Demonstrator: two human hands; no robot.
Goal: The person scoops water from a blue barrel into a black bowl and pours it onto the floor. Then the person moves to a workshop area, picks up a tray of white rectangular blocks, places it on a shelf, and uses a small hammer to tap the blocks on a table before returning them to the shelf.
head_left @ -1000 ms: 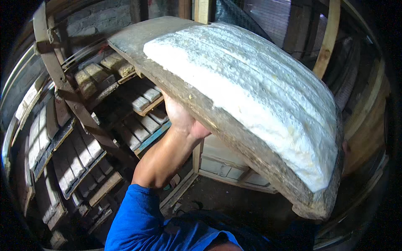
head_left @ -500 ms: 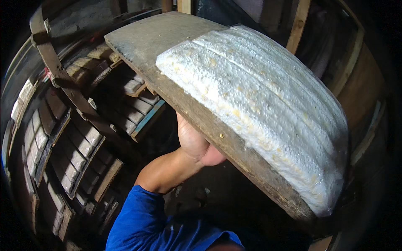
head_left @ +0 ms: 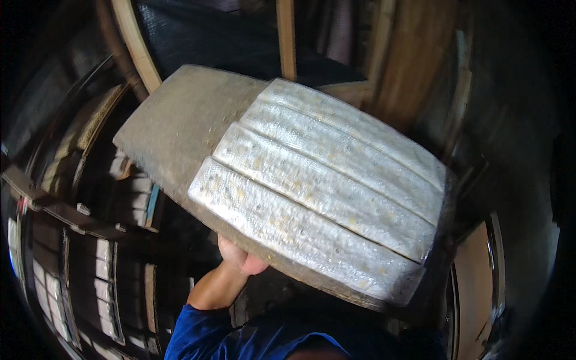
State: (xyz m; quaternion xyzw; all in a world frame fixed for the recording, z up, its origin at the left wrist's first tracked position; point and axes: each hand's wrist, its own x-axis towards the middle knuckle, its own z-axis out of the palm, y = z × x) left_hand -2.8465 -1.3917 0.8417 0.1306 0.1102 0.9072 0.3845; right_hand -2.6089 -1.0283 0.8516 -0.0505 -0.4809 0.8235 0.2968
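A worn wooden board (head_left: pixel 174 114) lies tilted across the middle of the view. Several long white slabs with yellowish specks, which look like tempeh in clear plastic (head_left: pixel 324 186), sit side by side on its right part. My left hand (head_left: pixel 237 255) grips the board from below at its near edge, and its fingers are hidden under the wood. The left part of the board is bare. No part of my right hand shows.
Racks at the left hold more boards with pale wrapped slabs (head_left: pixel 107 288). A wooden post (head_left: pixel 287 39) and dark sheeting (head_left: pixel 204 48) stand beyond the board. A pale wooden panel (head_left: pixel 474 282) is at the lower right. Much is blurred.
My view has swung to the right, so the racks sit lower and further left. The board has tipped, showing more of the slabs' tops. My left hand keeps its hold beneath.
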